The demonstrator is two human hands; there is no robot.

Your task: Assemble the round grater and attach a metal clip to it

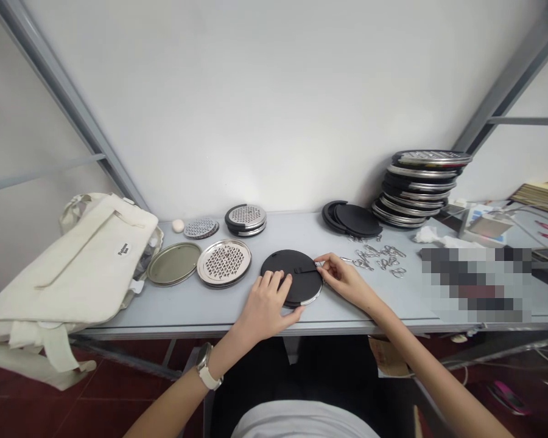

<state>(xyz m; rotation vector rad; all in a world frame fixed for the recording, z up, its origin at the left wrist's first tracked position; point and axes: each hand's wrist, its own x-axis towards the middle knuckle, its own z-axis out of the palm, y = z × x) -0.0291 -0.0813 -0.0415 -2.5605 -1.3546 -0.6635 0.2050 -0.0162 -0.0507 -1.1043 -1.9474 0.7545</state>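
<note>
A round black disc point(296, 275) with a metal rim showing at its front right lies on the table before me. My left hand point(267, 304) grips it at the front left, fingers on its top and thumb at the front edge. At the disc's right edge, beside a narrow slot-like strip, my right hand point(340, 277) is closed in a pinch; what sits between the fingertips is too small to make out. Several loose metal clips point(369, 257) lie to the right. Left of the disc are a perforated metal grater plate point(224, 263) and a plain metal disc point(174, 263).
Behind stand a small grater stack point(245, 219), grey perforated plates point(201, 228), black discs point(357, 219) and a tall leaning stack point(420, 188). A cream bag point(73, 261) covers the table's left end. A small white rounded object point(178, 225) lies near the wall. A blurred patch hides part of the right side.
</note>
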